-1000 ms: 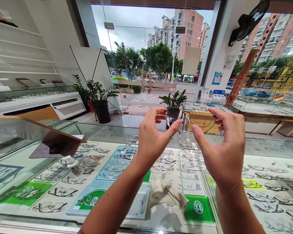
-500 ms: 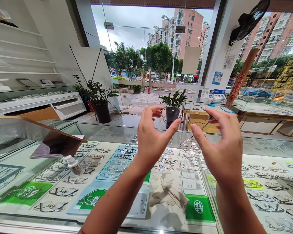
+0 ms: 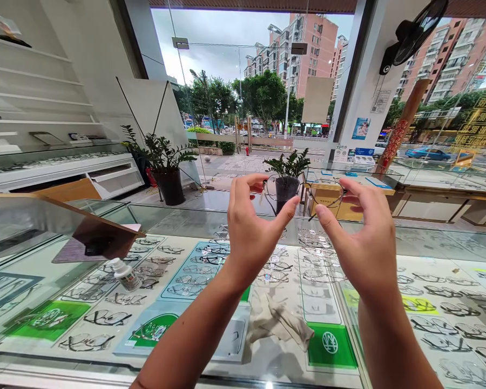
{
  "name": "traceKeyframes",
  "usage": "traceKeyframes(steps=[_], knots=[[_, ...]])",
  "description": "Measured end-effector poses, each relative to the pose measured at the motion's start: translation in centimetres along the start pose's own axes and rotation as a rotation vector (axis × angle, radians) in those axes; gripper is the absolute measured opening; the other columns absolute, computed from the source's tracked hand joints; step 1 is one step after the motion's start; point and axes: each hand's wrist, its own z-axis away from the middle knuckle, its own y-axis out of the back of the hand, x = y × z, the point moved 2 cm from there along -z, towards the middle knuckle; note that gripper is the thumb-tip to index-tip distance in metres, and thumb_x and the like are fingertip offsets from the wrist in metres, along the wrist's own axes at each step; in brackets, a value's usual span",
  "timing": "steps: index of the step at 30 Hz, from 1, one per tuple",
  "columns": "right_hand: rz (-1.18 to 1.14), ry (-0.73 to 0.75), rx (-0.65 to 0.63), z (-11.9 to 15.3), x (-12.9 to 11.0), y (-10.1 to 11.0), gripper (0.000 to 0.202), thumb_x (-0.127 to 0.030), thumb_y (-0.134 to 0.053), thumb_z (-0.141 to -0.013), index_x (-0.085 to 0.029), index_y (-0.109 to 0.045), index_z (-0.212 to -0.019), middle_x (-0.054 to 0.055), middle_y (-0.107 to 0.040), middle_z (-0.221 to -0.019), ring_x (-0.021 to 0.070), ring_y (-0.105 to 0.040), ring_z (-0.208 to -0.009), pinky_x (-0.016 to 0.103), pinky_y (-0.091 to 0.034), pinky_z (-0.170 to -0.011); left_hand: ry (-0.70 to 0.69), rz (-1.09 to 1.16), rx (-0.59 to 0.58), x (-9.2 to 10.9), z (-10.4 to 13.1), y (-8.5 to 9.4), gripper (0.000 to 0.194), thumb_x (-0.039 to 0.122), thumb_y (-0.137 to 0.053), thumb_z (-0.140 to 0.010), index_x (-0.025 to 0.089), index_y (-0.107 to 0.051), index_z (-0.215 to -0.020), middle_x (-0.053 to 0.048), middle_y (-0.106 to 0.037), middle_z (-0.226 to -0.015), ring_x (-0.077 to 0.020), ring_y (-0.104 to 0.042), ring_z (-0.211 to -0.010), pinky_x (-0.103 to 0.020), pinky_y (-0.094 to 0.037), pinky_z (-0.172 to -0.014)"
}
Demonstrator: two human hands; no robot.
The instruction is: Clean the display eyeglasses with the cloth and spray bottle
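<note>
A pair of thin-rimmed eyeglasses (image 3: 326, 205) is held up above the glass counter, its clear lenses facing me. My left hand (image 3: 253, 229) pinches its left end between thumb and fingers. At the right end, my right hand (image 3: 366, 237) has the same kind of grip, thumb low and fingers at the upper rim. Through the lenses show a potted plant and a cardboard box. Below the hands, a crumpled beige cloth (image 3: 281, 324) lies on the counter. A white bottle (image 3: 125, 275) stands to the left, leaning in view.
Rows of eyeglasses (image 3: 105, 317) lie inside the glass display counter (image 3: 210, 219). A brown board (image 3: 109, 235) juts in at the left, above a purple striped mat (image 3: 71, 251). Beyond are a potted plant (image 3: 168, 167), another display table (image 3: 429, 197) and a wall fan (image 3: 417, 35).
The eyeglasses and my right hand have shifted slightly left, and the frame has tilted a little. Both hands keep their hold.
</note>
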Motion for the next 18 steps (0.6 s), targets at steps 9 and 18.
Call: traceKeyframes(steps=[9, 18], knots=[[-0.066, -0.030, -0.002, 0.0, 0.2, -0.3, 0.049, -0.044, -0.073, -0.090, -0.025, -0.064, -0.134, 0.011, -0.066, -0.130, 0.0276, -0.067, -0.109, 0.053, -0.058, -0.095, -0.050, -0.006, 0.043, -0.1, -0.1, -0.2, 0.055, 0.049, -0.087, -0.081, 0.025, -0.059, -0.122, -0.007, -0.063, -0.116, -0.0233, -0.063, -0.104, -0.042, -0.054, -0.091], [-0.214, -0.078, -0.054, -0.3, 1.5, -0.9, 0.051, -0.043, -0.074, -0.090, -0.024, -0.063, -0.136, 0.012, -0.065, -0.133, 0.0268, -0.068, -0.113, 0.050, -0.060, -0.095, -0.040, 0.016, 0.023, -0.4, -0.1, -0.3, 0.053, 0.049, -0.086, -0.082, 0.025, -0.060, -0.122, -0.007, -0.065, -0.115, -0.0232, -0.065, -0.104, -0.041, -0.055, -0.091]])
